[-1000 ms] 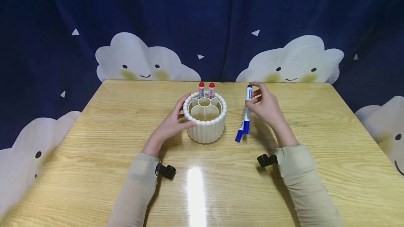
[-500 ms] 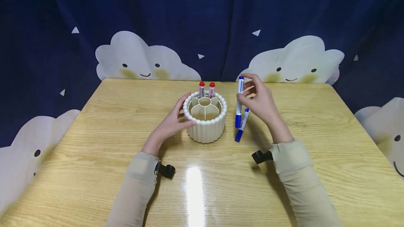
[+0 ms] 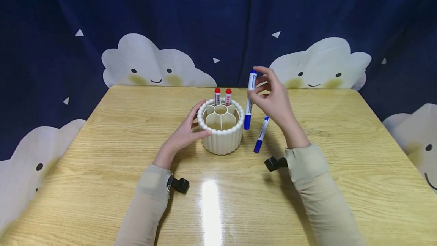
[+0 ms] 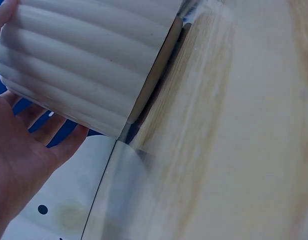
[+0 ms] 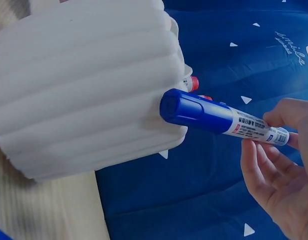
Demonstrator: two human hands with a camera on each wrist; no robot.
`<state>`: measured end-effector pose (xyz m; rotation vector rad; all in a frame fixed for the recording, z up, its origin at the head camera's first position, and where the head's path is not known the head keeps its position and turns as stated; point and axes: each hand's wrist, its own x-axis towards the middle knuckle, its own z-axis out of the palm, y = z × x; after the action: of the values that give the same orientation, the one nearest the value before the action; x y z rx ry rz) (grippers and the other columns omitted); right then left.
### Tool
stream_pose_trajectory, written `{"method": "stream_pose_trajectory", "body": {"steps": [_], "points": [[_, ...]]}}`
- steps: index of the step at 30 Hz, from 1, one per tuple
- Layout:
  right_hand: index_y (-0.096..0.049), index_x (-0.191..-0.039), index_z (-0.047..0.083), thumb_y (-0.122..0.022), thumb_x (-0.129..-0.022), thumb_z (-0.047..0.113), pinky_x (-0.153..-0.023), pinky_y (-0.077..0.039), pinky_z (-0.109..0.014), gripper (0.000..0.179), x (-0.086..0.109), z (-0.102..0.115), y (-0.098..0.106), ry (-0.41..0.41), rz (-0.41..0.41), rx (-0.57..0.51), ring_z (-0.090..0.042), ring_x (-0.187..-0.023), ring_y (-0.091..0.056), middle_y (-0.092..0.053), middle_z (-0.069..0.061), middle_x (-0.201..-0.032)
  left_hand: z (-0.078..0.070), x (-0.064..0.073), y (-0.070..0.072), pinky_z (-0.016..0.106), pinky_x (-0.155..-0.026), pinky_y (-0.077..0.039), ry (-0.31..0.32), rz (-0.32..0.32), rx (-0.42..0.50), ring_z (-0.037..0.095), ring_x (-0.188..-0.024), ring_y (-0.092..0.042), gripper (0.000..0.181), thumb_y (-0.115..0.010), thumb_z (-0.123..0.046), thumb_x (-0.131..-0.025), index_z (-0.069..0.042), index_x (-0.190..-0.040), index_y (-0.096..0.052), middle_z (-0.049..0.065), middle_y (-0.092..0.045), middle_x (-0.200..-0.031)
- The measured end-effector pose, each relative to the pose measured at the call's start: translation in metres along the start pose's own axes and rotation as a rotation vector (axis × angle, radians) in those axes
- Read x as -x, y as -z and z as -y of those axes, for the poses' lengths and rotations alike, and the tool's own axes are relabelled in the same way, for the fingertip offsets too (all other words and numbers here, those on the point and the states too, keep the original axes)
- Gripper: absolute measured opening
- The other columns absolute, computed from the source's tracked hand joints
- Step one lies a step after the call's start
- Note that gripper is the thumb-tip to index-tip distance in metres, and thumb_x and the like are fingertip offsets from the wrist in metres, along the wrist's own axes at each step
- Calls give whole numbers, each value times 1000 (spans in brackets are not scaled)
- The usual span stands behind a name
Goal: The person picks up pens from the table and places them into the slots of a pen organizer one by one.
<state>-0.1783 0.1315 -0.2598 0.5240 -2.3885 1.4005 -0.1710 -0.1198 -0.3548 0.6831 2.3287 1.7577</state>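
"Head view?"
"Two red markers (image 3: 217, 98) stand in the cup (image 3: 222, 143) already; beside it, the right grip (image 3: 274, 100) pinches a blue marker (image 3: 249, 107). A second blue marker (image 3: 262, 132) lies right of it."
"Left wrist?"
"The left grip (image 3: 184, 134) clasps the cup."
"Right wrist?"
"Pinched one's not inside yet."

The desk (image 3: 112, 132), pale yellow wood with its grain running sideways, widens from a straight far edge above the middle of the frame toward the lower left and lower right. A white strip of glare (image 3: 211, 212) shines at lower centre. The cream holder (image 3: 222, 142) stands upright on it near the middle of the frame. Just right of that, well apart from it, a marker (image 3: 262, 132) lies slanted, blue cap toward the bottom.
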Motion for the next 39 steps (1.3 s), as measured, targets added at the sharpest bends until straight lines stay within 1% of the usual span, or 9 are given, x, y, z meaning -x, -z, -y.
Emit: {"method": "stream_pose_trajectory", "body": {"steps": [4, 11, 14, 18, 20, 23, 29, 33, 39], "points": [[-43, -129, 5, -60, -79, -2, -58, -45, -13, 53, -5, 5, -2, 28, -17, -11, -11, -74, -55, -54, -12, -96, 0, 1, 0, 46, -104, -31, 1, -1, 3, 26, -129, -29, 87, -67, -12, -79, -19, -146, -13, 6, -23, -147], [-44, -129, 5, -60, -79, -1, -57, -44, -12, 53, -10, 4, -3, 34, -108, -65, -7, -72, -53, -52, -6, -93, 0, 0, 1, 46, -103, -31, -16, 3, 5, 27, -130, -29, 87, -67, -12, -79, -17, -146, -12, 6, -22, -147], [-43, -130, 8, -60, -79, 0, -58, -45, -12, 54, -14, -6, -6, 51, -142, -75, -9, -74, -54, -53, -7, -95, 0, 0, 0, 47, -103, -31, -18, 2, 3, 27, -130, -29, 87, -67, -12, -79, -16, -146, -12, 7, -22, -147], [-42, -131, 15, -62, -80, 3, -61, -47, -13, 56, -19, -20, -12, 87, -161, -43, -9, -78, -55, -56, -9, -100, 0, 1, 0, 47, -104, -31, -13, 2, 4, 27, -130, -29, 87, -67, -11, -79, -17, -146, -13, 7, -22, -147], [-41, -132, 18, -62, -81, 5, -62, -47, -14, 56, -19, -23, -13, 103, -158, -32, -8, -79, -56, -57, -8, -102, 0, 0, 0, 46, -104, -31, -10, 3, 3, 27, -130, -29, 87, -67, -11, -79, -18, -146, -12, 7, -22, -147], [-41, -131, 18, -62, -81, 5, -62, -48, -15, 56, -18, -23, -16, 121, -145, -45, -8, -79, -56, -57, -8, -103, 1, 0, 0, 47, -104, -31, -10, 6, 2, 27, -129, -29, 87, -67, -12, -79, -17, -146, -12, 7, -21, -148], [-39, -129, 12, -62, -80, 1, -65, -50, -17, 55, -14, -26, -22, 148, -73, -69, -13, -83, -58, -54, -11, -106, 1, -1, 0, 47, -104, -30, -6, 7, 2, 27, -129, -29, 87, -67, -13, -79, -17, -146, -12, 7, -22, -147], [-39, -125, 10, -62, -80, -1, -66, -51, -17, 52, -12, -29, -25, 152, -30, -70, -14, -83, -58, -53, -11, -103, 1, -1, 0, 47, -104, -30, -6, 5, 0, 27, -129, -30, 87, -67, -13, -79, -18, -146, -13, 7, -22, -147], [-44, -120, 8, -62, -80, 0, -65, -51, -18, 45, -8, -35, -30, 150, 6, -65, -15, -82, -58, -55, -11, -96, 0, 0, 0, 47, -104, -30, -6, 5, -1, 28, -129, -29, 86, -67, -13, -79, -18, -146, -12, 7, -22, -147]]}}
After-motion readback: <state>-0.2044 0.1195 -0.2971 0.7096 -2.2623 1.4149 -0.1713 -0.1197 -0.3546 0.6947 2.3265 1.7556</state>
